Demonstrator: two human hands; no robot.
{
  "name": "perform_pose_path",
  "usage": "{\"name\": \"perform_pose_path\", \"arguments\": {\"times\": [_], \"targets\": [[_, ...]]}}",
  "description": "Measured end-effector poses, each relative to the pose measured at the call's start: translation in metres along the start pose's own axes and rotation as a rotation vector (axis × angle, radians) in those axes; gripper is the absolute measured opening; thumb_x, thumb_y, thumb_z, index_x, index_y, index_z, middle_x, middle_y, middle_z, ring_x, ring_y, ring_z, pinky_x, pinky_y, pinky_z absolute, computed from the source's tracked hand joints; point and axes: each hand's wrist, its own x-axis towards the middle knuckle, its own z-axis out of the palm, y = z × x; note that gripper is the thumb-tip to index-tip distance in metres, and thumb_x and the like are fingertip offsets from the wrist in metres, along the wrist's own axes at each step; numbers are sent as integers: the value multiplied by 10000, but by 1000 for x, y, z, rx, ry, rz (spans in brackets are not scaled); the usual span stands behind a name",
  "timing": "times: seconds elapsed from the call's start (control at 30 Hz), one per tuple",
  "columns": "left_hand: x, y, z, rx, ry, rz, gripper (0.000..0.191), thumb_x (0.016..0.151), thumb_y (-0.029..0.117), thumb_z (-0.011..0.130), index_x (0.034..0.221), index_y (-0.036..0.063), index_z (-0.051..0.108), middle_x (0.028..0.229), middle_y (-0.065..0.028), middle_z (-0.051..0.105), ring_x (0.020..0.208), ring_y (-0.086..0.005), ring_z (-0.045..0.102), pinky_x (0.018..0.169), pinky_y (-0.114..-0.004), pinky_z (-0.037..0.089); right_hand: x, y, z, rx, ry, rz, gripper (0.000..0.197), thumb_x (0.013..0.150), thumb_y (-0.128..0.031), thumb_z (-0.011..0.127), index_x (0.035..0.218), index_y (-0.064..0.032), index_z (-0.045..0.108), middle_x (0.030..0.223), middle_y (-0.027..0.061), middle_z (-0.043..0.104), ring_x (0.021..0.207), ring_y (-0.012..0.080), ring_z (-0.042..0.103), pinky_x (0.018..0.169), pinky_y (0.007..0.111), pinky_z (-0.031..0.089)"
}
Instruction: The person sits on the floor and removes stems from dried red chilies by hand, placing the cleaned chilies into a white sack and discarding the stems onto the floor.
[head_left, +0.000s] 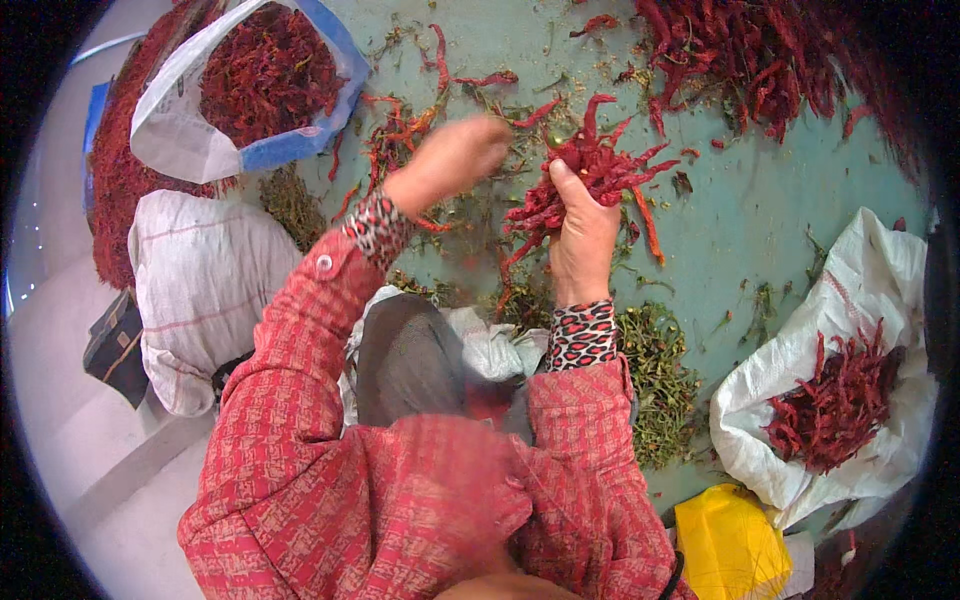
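A bunch of dried red chillies (592, 161) is held in my right hand (585, 232), the thumb pressed across it and the tips fanning out beyond the fingers. My left hand (457, 157) is blurred, to the left of the bunch and apart from it. Its fingers look curled, but whether anything is between them cannot be seen. Below it and around it, loose red and orange chillies (397, 135) lie among stem scraps on the green surface (727, 232). One orange-red chilli (649, 225) hangs or lies just right of my right hand.
A big heap of red chillies (750, 60) lies at the far right. An opened white-and-blue sack (180, 142) of chillies stands upper left, a white sack (210, 277) below it. Green stems (656, 382) are piled near my right forearm. Another white sack (772, 382) with chillies and a yellow bag (727, 540) are lower right.
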Motion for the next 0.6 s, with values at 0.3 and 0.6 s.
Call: {"name": "perform_pose_path", "arguments": {"times": [0.3,0.6], "targets": [[50,-44,-13,-31,325,-184,201,805,184,588,956,54,563,852,-136,615,817,-337,594,690,-397,477,9,3,-1,105,-7,80,154,806,-112,628,945,-48,614,843,8,618,735,109,574,649,263,466],[-52,61,0,-825,94,-415,208,891,146,498,1024,-10,532,871,-44,605,697,-90,539,595,-232,443,8,8,-29,183,75,53,124,797,-104,613,894,-27,615,824,31,626,730,137,586,667,283,472]]}}
